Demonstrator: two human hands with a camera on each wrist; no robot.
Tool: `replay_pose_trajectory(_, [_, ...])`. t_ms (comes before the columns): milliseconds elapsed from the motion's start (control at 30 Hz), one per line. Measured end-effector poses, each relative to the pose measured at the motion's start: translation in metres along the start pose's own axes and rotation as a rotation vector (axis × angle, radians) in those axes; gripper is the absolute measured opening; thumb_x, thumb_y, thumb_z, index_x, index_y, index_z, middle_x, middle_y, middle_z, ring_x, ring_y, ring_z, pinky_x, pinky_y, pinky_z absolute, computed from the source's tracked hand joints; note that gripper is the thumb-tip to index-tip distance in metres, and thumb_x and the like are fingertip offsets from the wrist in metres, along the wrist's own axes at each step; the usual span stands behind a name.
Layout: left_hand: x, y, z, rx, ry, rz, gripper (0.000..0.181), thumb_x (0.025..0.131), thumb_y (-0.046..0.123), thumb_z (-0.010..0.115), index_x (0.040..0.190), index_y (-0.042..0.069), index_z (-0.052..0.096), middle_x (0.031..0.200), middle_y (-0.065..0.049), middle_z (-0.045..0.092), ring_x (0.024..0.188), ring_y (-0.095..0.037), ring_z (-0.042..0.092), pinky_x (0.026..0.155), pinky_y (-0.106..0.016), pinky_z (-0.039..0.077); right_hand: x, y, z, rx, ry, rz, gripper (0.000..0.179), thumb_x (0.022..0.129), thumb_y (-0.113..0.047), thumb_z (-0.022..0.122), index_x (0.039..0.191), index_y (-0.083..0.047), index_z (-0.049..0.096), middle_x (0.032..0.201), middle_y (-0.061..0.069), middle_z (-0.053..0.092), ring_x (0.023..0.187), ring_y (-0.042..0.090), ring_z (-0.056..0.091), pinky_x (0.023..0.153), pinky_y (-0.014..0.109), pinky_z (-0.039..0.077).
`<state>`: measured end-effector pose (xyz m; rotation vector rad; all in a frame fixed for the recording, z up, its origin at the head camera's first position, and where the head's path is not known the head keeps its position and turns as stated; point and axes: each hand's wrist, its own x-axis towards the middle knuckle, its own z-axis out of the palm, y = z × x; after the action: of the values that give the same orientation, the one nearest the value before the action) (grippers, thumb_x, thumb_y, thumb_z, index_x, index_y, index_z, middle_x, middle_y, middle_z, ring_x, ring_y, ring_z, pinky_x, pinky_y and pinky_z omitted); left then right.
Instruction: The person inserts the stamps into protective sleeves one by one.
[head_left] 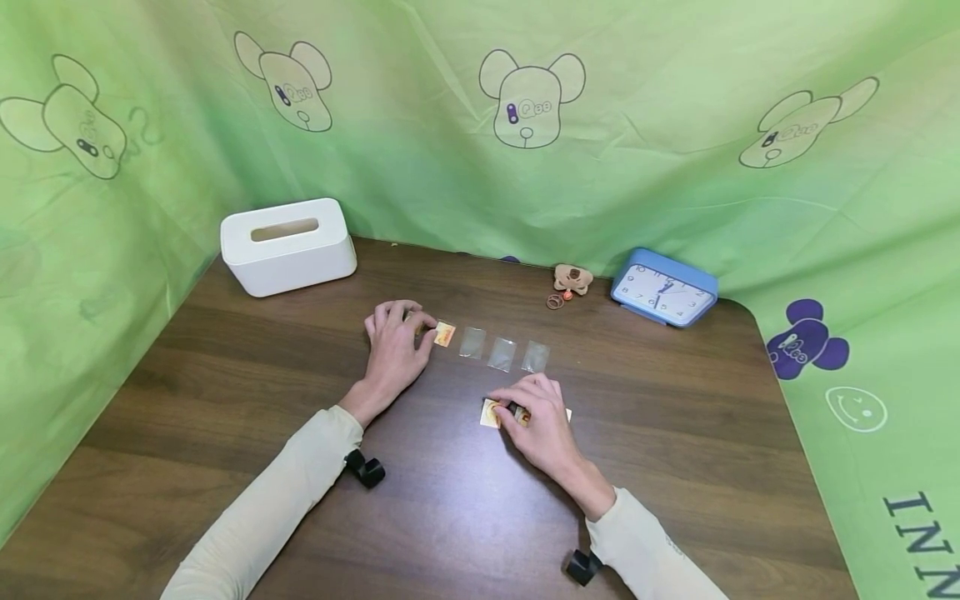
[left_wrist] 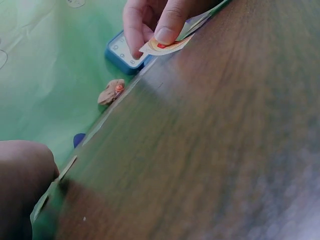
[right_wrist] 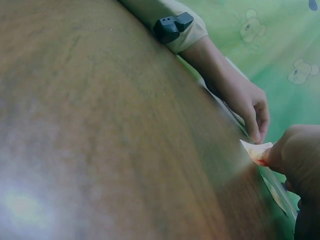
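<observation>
My left hand point(head_left: 397, 343) reaches to the left end of a row of small flat pieces. Thumb and forefinger pinch the left edge of a small orange picture card point(head_left: 445, 335); part of another yellowish piece shows under this hand. To the right lie three clear plastic sleeves point(head_left: 472, 342). Nearer to me, my right hand point(head_left: 538, 421) pinches a small white-and-orange card point(head_left: 490, 413), its edge bent up under the thumb in the left wrist view. More card pieces show partly beneath the right palm, mostly hidden. In the right wrist view, the left fingertips point down beside the right hand's card point(right_wrist: 254, 149).
A white tissue box point(head_left: 292, 262) stands at the back left of the wooden table point(head_left: 420, 517). At the back right are a blue clock point(head_left: 663, 290) and a brown plush bear-head charm point(head_left: 572, 279) with small rings point(head_left: 555, 301). A green printed curtain point(head_left: 420, 167) hangs behind.
</observation>
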<state>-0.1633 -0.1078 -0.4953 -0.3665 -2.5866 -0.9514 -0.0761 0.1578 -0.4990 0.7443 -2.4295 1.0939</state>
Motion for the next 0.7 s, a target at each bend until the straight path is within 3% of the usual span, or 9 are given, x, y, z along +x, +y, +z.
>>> replay_pose_trajectory(400, [0.002, 0.008, 0.003, -0.027, -0.013, 0.05, 0.015, 0.098, 0.019, 0.086, 0.108, 0.01, 0.083, 0.135, -0.018, 0.065, 0.131, -0.045, 0.049, 0.102, -0.064, 0.034, 0.002, -0.002, -0.002, 0.035, 0.024, 0.017, 0.002, 0.094, -0.011, 0.084, 0.094, -0.012, 0.083, 0.087, -0.005, 0.077, 0.094, 0.022, 0.064, 0.088, 0.041, 0.04])
replay_pose_trajectory(700, [0.002, 0.018, 0.013, 0.0, -0.085, 0.133, 0.031, 0.097, 0.032, 0.089, 0.122, 0.014, 0.085, 0.146, -0.018, 0.062, 0.141, -0.045, 0.045, 0.106, -0.063, 0.035, 0.002, -0.001, -0.003, 0.07, 0.062, 0.05, 0.005, 0.093, -0.007, 0.082, 0.093, -0.012, 0.081, 0.084, -0.006, 0.074, 0.09, 0.019, 0.062, 0.087, 0.037, 0.038])
